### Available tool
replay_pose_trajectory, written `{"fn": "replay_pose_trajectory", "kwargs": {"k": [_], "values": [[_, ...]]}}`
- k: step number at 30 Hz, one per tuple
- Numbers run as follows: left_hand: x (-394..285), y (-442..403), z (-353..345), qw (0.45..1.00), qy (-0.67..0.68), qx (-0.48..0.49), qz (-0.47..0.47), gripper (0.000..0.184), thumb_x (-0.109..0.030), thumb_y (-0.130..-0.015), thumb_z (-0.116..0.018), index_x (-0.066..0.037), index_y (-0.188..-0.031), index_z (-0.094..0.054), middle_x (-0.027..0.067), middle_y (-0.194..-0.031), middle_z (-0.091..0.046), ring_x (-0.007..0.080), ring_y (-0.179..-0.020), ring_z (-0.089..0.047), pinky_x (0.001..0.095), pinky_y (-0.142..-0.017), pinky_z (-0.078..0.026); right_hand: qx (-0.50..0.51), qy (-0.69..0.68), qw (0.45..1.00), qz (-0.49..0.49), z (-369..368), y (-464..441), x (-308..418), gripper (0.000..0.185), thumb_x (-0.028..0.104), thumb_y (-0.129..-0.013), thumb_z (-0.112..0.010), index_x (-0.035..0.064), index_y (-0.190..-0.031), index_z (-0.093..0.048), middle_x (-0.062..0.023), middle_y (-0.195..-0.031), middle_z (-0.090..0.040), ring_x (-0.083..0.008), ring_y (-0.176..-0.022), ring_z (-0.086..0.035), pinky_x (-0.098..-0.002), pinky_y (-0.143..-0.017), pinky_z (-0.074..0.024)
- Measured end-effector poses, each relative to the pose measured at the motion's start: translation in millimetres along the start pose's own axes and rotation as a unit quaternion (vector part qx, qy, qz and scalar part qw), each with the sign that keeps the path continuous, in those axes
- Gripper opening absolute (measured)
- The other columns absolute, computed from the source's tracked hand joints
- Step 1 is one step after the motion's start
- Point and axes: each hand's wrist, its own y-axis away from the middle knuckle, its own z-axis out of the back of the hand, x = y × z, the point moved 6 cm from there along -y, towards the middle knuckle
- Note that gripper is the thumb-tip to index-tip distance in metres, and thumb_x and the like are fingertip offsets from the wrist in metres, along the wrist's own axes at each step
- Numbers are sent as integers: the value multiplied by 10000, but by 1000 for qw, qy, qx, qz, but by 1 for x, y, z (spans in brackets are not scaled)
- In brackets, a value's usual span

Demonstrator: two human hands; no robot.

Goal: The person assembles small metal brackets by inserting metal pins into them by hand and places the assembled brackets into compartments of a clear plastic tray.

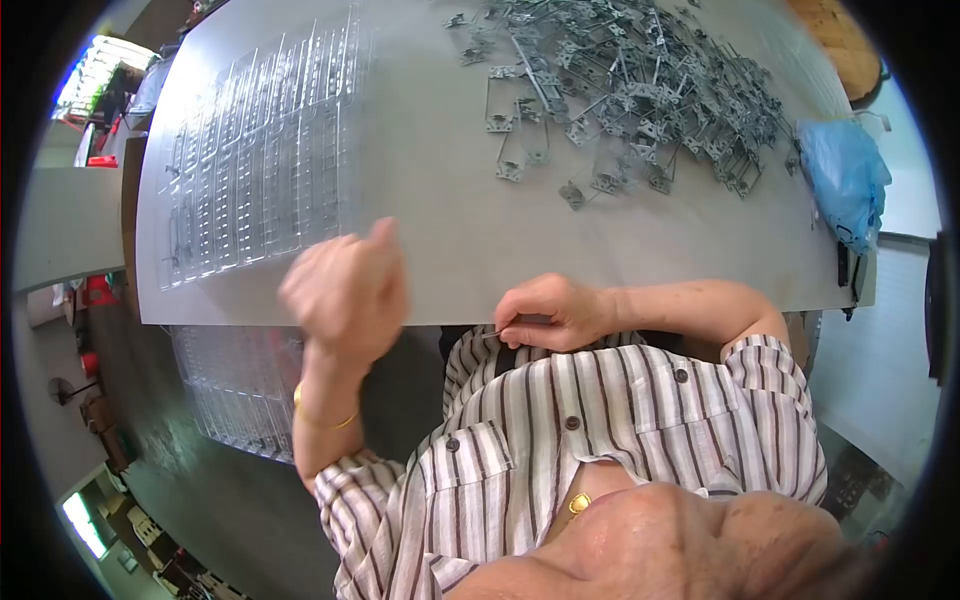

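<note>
Thin piece [492, 334] pinched in right hand [556, 312], mid-frame; could drop past table [445, 270] edge if pinch slackens; left hand [345, 295], left of centre, blurred, can't tell grip

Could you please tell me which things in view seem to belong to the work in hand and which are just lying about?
Likely part of the work:
metal parts, heaped on the table
clear plastic trays, on its left side
thin item, in the right hand

Probably just lying about:
blue plastic bag, by the table's right edge
black objects, near the bag
</note>
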Motion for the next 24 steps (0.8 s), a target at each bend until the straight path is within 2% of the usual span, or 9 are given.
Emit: {"fn": "replay_pose_trajectory", "kwargs": {"k": [1,3,6,9,10,13,16,24], "values": [[-14,-7,-22,999,29,39,4,334,27,-852,-745,-84,-705,-467,36,-585,-434,209,-470,-462,342,-476,-398,-9,8,1000,10,4,5,-1,123,18,-957,-698,17,-1061,-632,-81,-875,-705,-195,-772,-692,-314,-682,-547],[-30,-22,-60,992,99,49,63,326,-10,-877,-750,-39,-706,-473,66,-611,-510,192,-496,-450,325,-499,-405,-17,4,1000,15,13,16,-3,96,36,-973,-683,18,-1050,-629,-74,-858,-701,-188,-759,-687,-305,-682,-545],[-26,-42,-117,947,168,98,255,234,-126,-925,-732,12,-801,-589,73,-669,-596,189,-565,-525,319,-570,-468,-28,-31,999,-12,27,29,-2,74,78,-1005,-653,18,-1034,-621,-68,-841,-700,-168,-755,-691,-295,-685,-545],[-6,-53,-162,884,248,159,362,269,-224,-956,-692,26,-865,-649,120,-694,-634,294,-627,-615,387,-632,-517,-53,-72,995,-34,34,33,1,111,127,-1023,-638,18,-1025,-614,-60,-831,-701,-142,-761,-701,-288,-682,-543],[-2,-53,-174,878,231,193,372,325,-275,-959,-673,49,-970,-695,153,-756,-686,290,-699,-664,385,-694,-536,-60,-93,993,-36,35,34,-1,110,125,-1022,-637,17,-1024,-614,-54,-829,-696,-133,-762,-699,-284,-680,-541],[3,-52,-195,896,126,245,348,389,-332,-946,-677,56,-943,-699,161,-759,-695,277,-715,-672,395,-707,-538,-69,-125,989,-44,37,36,-1,108,120,-1016,-640,15,-1019,-615,-41,-822,-680,-114,-767,-696,-279,-684,-545],[6,-48,-207,883,136,275,356,430,-369,-933,-679,61,-909,-700,166,-737,-690,281,-710,-668,406,-715,-539,-74,-142,986,-49,36,35,1,103,114,-1011,-642,14,-1017,-615,-36,-820,-669,-110,-771,-697,-280,-695,-555],[12,-42,-223,839,208,285,414,330,-274,-899,-704,53,-860,-709,104,-694,-683,168,-637,-624,345,-623,-528,-56,-107,991,-65,33,35,0,89,103,-1007,-645,19,-1011,-617,-41,-832,-674,-121,-787,-714,-282,-714,-571]]}}
